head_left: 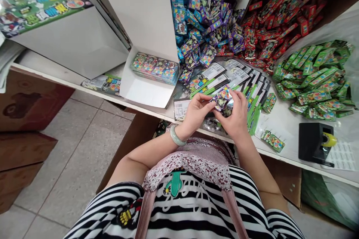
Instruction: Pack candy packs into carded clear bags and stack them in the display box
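Between my two hands is a small purple candy box (221,99) with a cartoon print. My left hand (197,112), with a pale green bangle at the wrist, pinches its left side. The fingers of my right hand (235,114) close around its right side. Beneath the hands lies a fanned stack of printed cards (241,76) with barcodes and green edges. To the left, a white open carton (148,91) holds a row of small candy boxes (155,68) in several colours. Clear plastic shows under my hands, but its shape is hard to make out.
Heaps of blue (181,18), purple (217,22), red (276,26) and green candy boxes (316,78) line the back and right. Two loose green boxes lie near a black tape dispenser (312,142). Flattened printed cartons (70,33) lean at left; brown cardboard boxes (30,101) stand on the floor.
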Tool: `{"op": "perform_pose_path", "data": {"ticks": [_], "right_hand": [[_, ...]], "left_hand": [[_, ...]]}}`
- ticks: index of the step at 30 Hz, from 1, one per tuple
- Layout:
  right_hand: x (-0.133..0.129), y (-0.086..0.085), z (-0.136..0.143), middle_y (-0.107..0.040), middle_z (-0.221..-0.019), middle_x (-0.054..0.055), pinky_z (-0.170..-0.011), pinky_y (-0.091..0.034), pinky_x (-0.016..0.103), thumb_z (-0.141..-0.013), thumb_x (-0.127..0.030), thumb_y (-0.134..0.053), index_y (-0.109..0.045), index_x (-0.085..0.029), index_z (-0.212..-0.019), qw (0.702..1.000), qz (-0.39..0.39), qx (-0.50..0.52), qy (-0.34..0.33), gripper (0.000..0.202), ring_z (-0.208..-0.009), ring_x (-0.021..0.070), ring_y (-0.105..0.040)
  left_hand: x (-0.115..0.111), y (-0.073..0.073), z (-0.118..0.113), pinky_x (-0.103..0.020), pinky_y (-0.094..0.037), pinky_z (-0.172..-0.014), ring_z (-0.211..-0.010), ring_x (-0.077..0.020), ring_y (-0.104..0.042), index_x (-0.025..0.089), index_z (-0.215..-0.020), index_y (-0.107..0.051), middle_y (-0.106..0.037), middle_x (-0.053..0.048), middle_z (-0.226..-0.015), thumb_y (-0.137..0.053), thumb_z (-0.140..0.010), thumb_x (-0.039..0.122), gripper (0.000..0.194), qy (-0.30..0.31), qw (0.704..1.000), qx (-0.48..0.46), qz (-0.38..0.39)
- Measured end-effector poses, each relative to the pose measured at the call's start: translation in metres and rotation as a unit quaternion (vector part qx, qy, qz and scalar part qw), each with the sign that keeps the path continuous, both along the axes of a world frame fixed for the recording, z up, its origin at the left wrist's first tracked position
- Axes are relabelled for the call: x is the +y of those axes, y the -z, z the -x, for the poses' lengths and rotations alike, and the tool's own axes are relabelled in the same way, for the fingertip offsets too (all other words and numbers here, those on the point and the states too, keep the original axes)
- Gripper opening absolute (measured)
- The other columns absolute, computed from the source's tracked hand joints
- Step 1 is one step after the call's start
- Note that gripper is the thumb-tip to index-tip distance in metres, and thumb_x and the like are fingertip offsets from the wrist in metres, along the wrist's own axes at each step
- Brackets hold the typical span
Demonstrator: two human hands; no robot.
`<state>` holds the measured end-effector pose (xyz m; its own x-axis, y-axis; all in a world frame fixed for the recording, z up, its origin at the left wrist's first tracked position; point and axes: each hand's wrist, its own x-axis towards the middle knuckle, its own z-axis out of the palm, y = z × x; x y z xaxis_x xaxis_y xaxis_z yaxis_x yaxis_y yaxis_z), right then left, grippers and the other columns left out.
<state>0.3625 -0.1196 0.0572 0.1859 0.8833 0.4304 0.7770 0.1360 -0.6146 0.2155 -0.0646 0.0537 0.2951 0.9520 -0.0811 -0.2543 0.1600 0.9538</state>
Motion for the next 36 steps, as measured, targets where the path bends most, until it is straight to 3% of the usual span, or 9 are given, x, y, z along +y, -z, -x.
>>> {"op": "perform_pose_path", "data": {"ticks": [9, 13, 15, 18, 21, 23, 28, 32, 36], "right_hand": [[-0.003, -0.001, -0.012, -0.044, -0.146, 0.014, -0.111, -0.04, 0.06, -0.082, -0.038, -0.074, -0.049, -0.028, -0.134, 0.993, 0.047, 0.085, -0.069, 0.058, -0.138, 0.0352, -0.042], [-0.004, -0.002, -0.025, -0.051, -0.133, 0.013, -0.104, -0.046, 0.057, -0.076, -0.04, -0.08, -0.054, -0.027, -0.122, 0.995, 0.018, 0.089, -0.038, 0.055, -0.128, 0.0346, -0.05], [-0.006, -0.001, -0.04, -0.051, -0.129, 0.012, -0.105, -0.044, 0.058, -0.074, -0.04, -0.08, -0.055, -0.026, -0.12, 0.998, -0.01, 0.064, 0.006, 0.054, -0.125, 0.0351, -0.05], [-0.01, 0.001, -0.062, -0.047, -0.13, 0.012, -0.108, -0.04, 0.06, -0.074, -0.038, -0.077, -0.055, -0.025, -0.122, 0.998, -0.041, 0.014, 0.051, 0.055, -0.127, 0.0371, -0.047], [-0.011, 0.004, -0.069, -0.045, -0.135, 0.012, -0.111, -0.037, 0.06, -0.076, -0.035, -0.073, -0.053, -0.026, -0.127, 0.999, -0.022, -0.037, 0.011, 0.055, -0.129, 0.0379, -0.046], [-0.01, 0.004, -0.065, -0.045, -0.138, 0.011, -0.111, -0.038, 0.059, -0.079, -0.033, -0.071, -0.053, -0.028, -0.129, 0.998, 0.005, -0.064, -0.022, 0.054, -0.129, 0.0377, -0.046], [-0.01, -0.005, -0.059, -0.044, -0.143, 0.013, -0.112, -0.038, 0.059, -0.082, -0.021, -0.067, -0.052, -0.026, -0.133, 0.987, 0.029, -0.119, -0.104, 0.054, -0.131, 0.0383, -0.045], [-0.014, -0.022, -0.063, -0.046, -0.144, 0.013, -0.11, -0.041, 0.059, -0.084, -0.019, -0.065, -0.053, -0.025, -0.133, 0.959, 0.073, -0.145, -0.23, 0.051, -0.13, 0.0377, -0.045], [-0.013, -0.033, -0.064, -0.048, -0.142, 0.014, -0.109, -0.042, 0.06, -0.083, -0.021, -0.068, -0.053, -0.024, -0.133, 0.95, 0.112, -0.121, -0.265, 0.052, -0.13, 0.0373, -0.046]], "left_hand": [[-0.003, -0.002, 0.001, -0.026, -0.052, -0.079, -0.083, -0.0114, -0.06, 0.02, -0.092, -0.055, -0.06, 0.001, -0.088, -0.082, -0.074, 0.053, 0.046, 0.018, 0.998, 0.029, -0.054], [0.006, -0.001, 0.014, -0.034, -0.053, -0.092, -0.098, -0.0174, -0.064, 0.02, -0.105, -0.057, -0.064, -0.006, -0.103, -0.072, -0.083, 0.056, 0.045, 0.066, 0.98, 0.102, -0.158], [0.016, -0.001, 0.029, -0.046, -0.046, -0.109, -0.122, -0.0269, -0.058, 0.02, -0.125, -0.053, -0.061, -0.014, -0.126, -0.074, -0.08, 0.058, 0.063, 0.097, 0.936, 0.211, -0.264], [0.029, 0.001, 0.05, -0.063, -0.021, -0.123, -0.151, -0.0415, -0.026, 0.017, -0.151, -0.033, -0.036, -0.023, -0.157, -0.078, -0.072, 0.063, 0.102, 0.166, 0.816, 0.403, -0.381], [0.034, 0.005, 0.062, -0.07, -0.01, -0.121, -0.155, -0.0461, -0.01, 0.015, -0.157, -0.024, -0.032, -0.024, -0.16, -0.075, -0.076, 0.061, 0.105, 0.225, 0.72, 0.514, -0.408], [0.033, 0.006, 0.064, -0.07, -0.009, -0.122, -0.154, -0.0453, -0.015, 0.014, -0.157, -0.026, -0.041, -0.023, -0.153, -0.075, -0.079, 0.054, 0.1, 0.223, 0.697, 0.539, -0.417], [0.034, -0.004, 0.074, -0.063, -0.021, -0.122, -0.139, -0.0401, -0.041, 0.014, -0.157, -0.025, -0.046, -0.022, -0.143, -0.077, -0.076, 0.046, 0.102, 0.219, 0.693, 0.508, -0.463], [0.038, -0.011, 0.08, -0.058, -0.034, -0.116, -0.132, -0.0373, -0.047, 0.016, -0.157, -0.025, -0.049, -0.02, -0.139, -0.076, -0.077, 0.043, 0.099, 0.219, 0.698, 0.468, -0.496], [0.035, -0.009, 0.077, -0.055, -0.04, -0.112, -0.13, -0.0369, -0.048, 0.02, -0.159, -0.023, -0.048, -0.019, -0.14, -0.077, -0.076, 0.044, 0.101, 0.234, 0.715, 0.44, -0.49]]}}
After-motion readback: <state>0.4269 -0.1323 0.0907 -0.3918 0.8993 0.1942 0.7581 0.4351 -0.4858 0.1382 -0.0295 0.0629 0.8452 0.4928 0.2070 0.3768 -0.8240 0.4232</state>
